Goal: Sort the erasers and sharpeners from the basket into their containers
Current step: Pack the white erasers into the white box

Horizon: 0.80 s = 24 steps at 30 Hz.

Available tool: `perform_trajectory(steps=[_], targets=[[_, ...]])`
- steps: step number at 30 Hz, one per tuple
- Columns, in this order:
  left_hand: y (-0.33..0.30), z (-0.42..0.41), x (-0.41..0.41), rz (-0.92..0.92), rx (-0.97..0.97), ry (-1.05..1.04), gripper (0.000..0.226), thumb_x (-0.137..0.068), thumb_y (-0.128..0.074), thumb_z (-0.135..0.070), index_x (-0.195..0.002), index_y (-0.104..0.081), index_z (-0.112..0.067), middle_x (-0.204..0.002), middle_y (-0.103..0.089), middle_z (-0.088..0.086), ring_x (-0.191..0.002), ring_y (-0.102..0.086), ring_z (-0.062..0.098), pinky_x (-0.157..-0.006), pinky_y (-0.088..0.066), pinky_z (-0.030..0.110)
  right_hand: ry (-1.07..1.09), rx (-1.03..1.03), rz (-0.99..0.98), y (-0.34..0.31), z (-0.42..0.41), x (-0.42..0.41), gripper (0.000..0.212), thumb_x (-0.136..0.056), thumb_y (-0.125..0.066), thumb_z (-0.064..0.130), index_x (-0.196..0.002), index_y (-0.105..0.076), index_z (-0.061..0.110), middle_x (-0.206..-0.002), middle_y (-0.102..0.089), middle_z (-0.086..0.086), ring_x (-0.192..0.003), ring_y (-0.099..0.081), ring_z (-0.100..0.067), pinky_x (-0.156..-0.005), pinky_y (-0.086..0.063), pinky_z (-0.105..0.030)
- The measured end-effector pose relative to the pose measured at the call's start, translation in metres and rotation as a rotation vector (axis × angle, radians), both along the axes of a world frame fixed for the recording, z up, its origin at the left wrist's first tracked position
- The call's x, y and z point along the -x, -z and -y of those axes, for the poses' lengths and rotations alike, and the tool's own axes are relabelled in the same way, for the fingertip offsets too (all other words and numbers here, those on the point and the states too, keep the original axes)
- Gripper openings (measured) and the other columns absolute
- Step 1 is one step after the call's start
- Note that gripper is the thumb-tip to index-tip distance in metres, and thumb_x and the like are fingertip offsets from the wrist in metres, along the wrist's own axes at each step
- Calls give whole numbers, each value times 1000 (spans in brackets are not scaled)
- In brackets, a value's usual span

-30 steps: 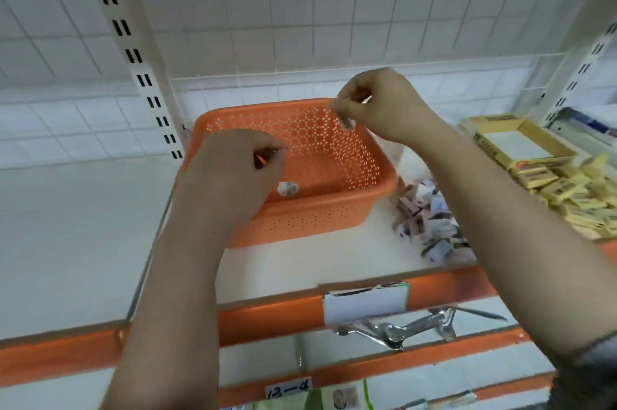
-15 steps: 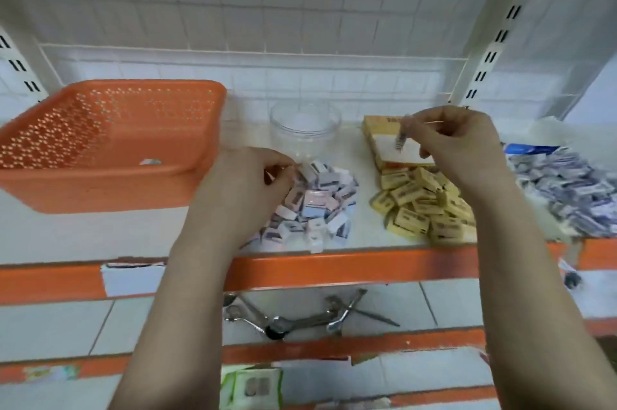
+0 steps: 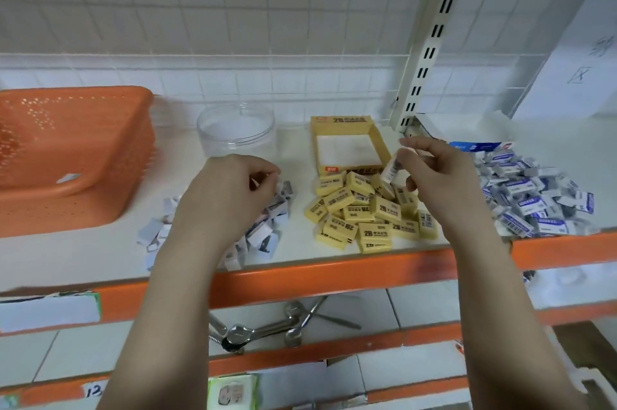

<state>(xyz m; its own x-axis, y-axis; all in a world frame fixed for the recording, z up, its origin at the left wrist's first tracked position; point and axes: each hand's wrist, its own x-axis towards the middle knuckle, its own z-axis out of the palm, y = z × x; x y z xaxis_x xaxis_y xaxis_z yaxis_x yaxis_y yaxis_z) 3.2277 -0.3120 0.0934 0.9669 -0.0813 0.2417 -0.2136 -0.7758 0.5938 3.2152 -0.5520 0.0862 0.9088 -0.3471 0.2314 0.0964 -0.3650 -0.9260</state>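
I'm mid-sort: my right hand [image 3: 437, 175] pinches a small eraser [image 3: 392, 166] over the yellow pile [image 3: 364, 212], my left hand [image 3: 230, 192] curls closed over the white pile [image 3: 263, 232], contents hidden; next, release each onto its pile.

An orange basket [image 3: 66, 155] is showing a pattern of small holes. Yellow erasers [image 3: 364, 209] are bearing black print, while white erasers [image 3: 534, 195] are wearing blue labels. The shelf edge [image 3: 334, 276] is showing orange.
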Motion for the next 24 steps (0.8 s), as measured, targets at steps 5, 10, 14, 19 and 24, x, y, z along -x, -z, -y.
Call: perform_trajectory(steps=[5, 10, 14, 19, 24], targets=[[-2, 19, -18, -21, -10, 125, 19, -90, -56, -25, -98, -73, -28, -83, -68, -14, -71, -62, 3, -76, -52, 28, 56, 44, 22, -4, 12, -8, 12, -90, -62, 23, -80, -67, 26, -58, -56, -11, -48, -45, -8, -49, -35, -14], [-7, 57, -29, -24, -47, 202, 20, -91, -55, -27, -104, -71, -28, -97, -69, -11, -84, -60, 6, -76, -49, 25, 76, 96, -23, -21, 47, -24, 26, -85, -68, 35, -74, -64, 12, -50, -57, 11, -41, -42, 0, -43, -32, -9], [-5, 90, -27, -30, -38, 211, 21, -92, -55, -28, -108, -69, -28, -101, -68, -10, -87, -60, 6, -77, -47, 23, 80, 229, -107, -38, 96, -46, 37, -83, -68, 43, -82, -67, 6, -76, -63, -12, -47, -43, -6, -45, -34, -16], [2, 135, -23, -27, -5, 114, 21, -92, -55, -30, -106, -70, -30, -103, -68, -11, -92, -59, 8, -79, -50, 29, 23, 300, -282, -52, 159, -89, 30, -86, -67, 34, -80, -67, 5, -70, -62, 2, -57, -48, -7, -48, -37, -16], [-1, 172, -11, -66, -20, 38, 18, -91, -55, -31, -100, -70, -33, -88, -67, -13, -77, -62, 9, -72, -53, 33, -111, 336, -569, -45, 194, -127, 30, -88, -66, 25, -87, -68, -5, -61, -63, -4, -48, -35, -14, -46, -28, -22]])
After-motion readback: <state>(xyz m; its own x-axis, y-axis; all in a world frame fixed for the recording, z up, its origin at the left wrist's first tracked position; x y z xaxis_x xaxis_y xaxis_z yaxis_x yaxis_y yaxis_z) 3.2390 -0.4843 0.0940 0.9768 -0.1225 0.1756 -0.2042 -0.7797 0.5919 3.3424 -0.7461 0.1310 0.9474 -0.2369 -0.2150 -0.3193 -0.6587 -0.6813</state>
